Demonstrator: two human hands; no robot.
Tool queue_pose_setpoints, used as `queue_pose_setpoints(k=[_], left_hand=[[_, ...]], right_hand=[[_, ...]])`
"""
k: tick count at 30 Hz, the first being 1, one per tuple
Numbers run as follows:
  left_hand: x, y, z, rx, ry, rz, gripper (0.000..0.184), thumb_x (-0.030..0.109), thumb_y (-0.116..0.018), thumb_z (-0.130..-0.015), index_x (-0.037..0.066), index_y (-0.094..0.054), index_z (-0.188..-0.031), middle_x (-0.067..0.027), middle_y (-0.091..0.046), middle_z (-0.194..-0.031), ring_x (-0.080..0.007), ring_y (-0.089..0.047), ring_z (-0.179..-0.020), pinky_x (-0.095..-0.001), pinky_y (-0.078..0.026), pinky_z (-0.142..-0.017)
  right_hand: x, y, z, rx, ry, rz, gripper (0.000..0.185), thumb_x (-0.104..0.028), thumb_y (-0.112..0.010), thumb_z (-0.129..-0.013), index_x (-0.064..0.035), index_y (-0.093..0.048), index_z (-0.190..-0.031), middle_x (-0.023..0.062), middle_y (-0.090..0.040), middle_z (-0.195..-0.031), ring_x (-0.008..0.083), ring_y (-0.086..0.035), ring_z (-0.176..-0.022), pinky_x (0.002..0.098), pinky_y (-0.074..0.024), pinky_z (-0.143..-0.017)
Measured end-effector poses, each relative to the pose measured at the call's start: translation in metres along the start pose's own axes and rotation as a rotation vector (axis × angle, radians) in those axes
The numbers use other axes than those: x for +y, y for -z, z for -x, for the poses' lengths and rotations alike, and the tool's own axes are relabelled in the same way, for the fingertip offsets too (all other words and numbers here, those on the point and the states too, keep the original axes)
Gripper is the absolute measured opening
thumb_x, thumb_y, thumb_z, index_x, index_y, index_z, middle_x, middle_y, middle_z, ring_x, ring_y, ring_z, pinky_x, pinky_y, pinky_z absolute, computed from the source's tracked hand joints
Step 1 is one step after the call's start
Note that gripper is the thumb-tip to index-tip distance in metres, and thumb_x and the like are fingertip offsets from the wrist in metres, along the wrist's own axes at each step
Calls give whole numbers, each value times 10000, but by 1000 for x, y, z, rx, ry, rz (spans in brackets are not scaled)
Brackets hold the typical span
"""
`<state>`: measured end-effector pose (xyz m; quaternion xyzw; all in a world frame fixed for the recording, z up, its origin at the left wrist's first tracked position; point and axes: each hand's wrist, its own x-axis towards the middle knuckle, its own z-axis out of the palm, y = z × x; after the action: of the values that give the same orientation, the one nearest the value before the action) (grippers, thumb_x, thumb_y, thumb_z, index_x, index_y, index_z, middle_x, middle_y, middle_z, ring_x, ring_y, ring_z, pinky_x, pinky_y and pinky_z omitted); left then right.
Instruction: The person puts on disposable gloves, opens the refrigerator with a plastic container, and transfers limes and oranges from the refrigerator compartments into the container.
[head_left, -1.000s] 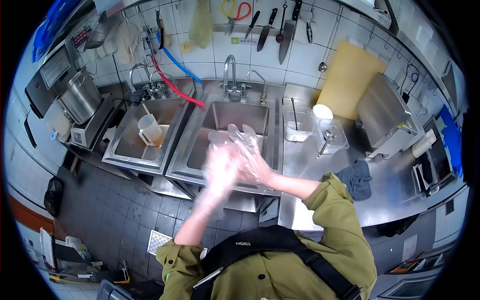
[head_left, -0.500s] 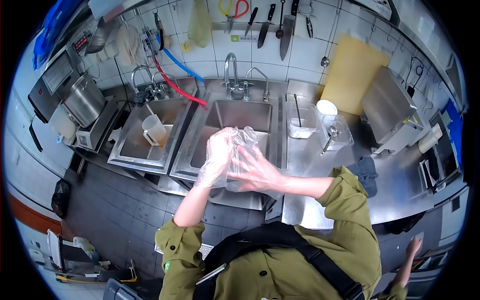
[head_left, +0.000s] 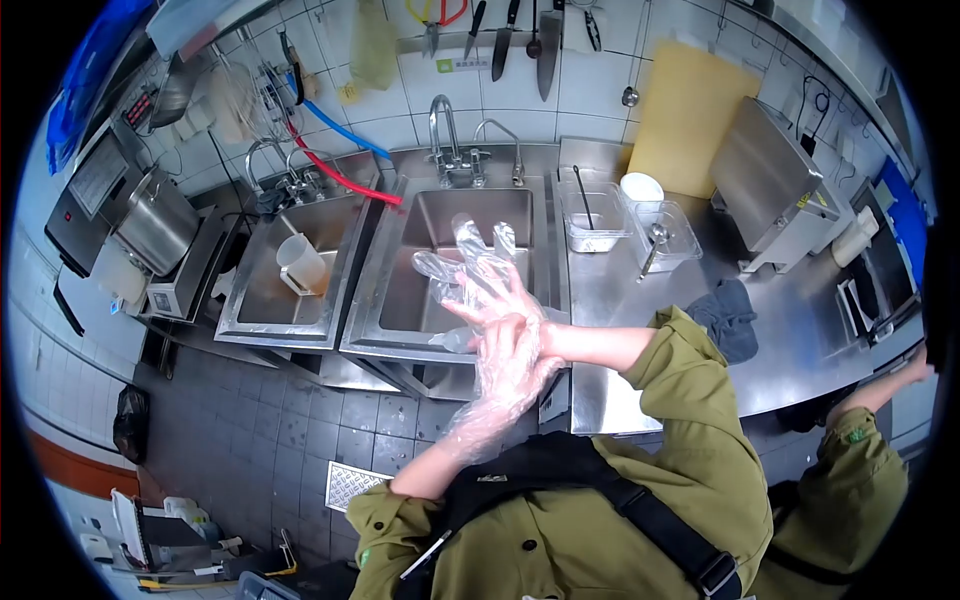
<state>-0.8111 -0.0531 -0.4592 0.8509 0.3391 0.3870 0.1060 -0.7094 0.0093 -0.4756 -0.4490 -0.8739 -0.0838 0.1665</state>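
The left hand [head_left: 507, 368] closes curled fingers over the right wrist [head_left: 553, 341]; whether they pinch plastic is unclear. At eleven o'clock, the right hand [head_left: 492, 298] spreads its fingers inside a clear glove [head_left: 468, 240], likely light, slippery, easily torn, best held at its wrist end.

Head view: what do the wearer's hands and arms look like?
The left hand and right hand wear clear, loose, wrinkled plastic gloves. The olive-green sleeves are rolled up; the left one has a dark button and a small green mark.
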Motion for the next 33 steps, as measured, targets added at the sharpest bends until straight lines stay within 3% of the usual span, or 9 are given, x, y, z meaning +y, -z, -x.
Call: queue_pose_setpoints(k=[5, 8, 13, 16, 17, 20, 26, 28, 33], left_hand=[[-32, -37, 11, 29, 71, 247, 110, 100, -536, -777, 9, -535, -839, -180, -544, -736, -346, -532, -708, -428, -439, -682], [-23, -25, 14, -38, 332, 480, 102, 97, -519, -797, 2, -520, -837, -174, -548, -751, -364, -534, -719, -421, -434, -671], [-30, -32, 21, -46, 210, 386, 144, 123, -550, -802, 20, -521, -899, -143, -541, -777, -277, -535, -693, -373, -430, -668], [-25, -23, 14, 129, 169, 162, 227, 141, -593, -777, 16, -532, -956, -146, -543, -866, -288, -536, -788, -380, -429, -740], [-6, -10, 11, 271, 185, 16, 250, 142, -604, -766, 15, -536, -970, -147, -539, -901, -294, -531, -825, -382, -424, -767], [-6, -20, 13, 480, 278, -44, 269, 141, -623, -749, 11, -556, -974, -138, -522, -989, -311, -503, -930, -385, -400, -838], [-45, -44, 11, 319, 429, 548, 106, 58, -545, -814, -8, -555, -896, -107, -584, -778, -194, -565, -730, -307, -450, -690], [-28, -28, 7, 220, 290, 470, 98, 25, -528, -832, -6, -571, -915, -31, -566, -778, -67, -494, -742, -222, -428, -677], [-29, -34, 17, 171, 426, 795, 128, 56, -556, -828, -11, -571, -936, -40, -583, -823, -73, -505, -751, -228, -429, -680]], right_hand=[[2, -33, 6, 32, -30, 127, 768, -594, -559, -669, -269, -352, -1333, 115, -202, -1437, 394, -127, -1316, 642, -121, -983], [5, -45, 10, 206, 3, 118, 780, -607, -569, -660, -256, -366, -1327, 119, -223, -1429, 398, -138, -1312, 653, -138, -970], [-6, -25, -5, -28, -191, 46, 724, -532, -567, -743, -180, -351, -1338, 148, -250, -1415, 360, -194, -1313, 583, -126, -1027], [8, -44, -23, 57, -399, -751, 718, -468, -559, -801, -90, -299, -1354, 149, -231, -1422, 309, -175, -1327, 460, -135, -1071], [13, -51, -28, 98, -547, -1460, 764, -453, -556, -822, -29, -228, -1367, 135, -193, -1437, 277, -140, -1337, 355, -142, -1079], [2, -2, -30, 213, -912, -2299, 812, -568, -518, -795, -65, -234, -1367, 87, -234, -1429, 230, -175, -1328, 523, -114, -1046], [20, -59, -23, 404, -662, -2812, 706, -653, -424, -787, -154, -370, -1283, 52, -356, -1335, 329, -316, -1215, 600, -300, -908], [21, -70, -23, 375, -680, -2662, 681, -670, -406, -781, -193, -388, -1266, 46, -376, -1299, 358, -379, -1141, 628, -317, -872], [11, -66, -7, 146, -812, -2602, 579, -610, -460, -802, -272, -374, -1265, 98, -348, -1299, 391, -441, -1070, 641, -336, -855]])
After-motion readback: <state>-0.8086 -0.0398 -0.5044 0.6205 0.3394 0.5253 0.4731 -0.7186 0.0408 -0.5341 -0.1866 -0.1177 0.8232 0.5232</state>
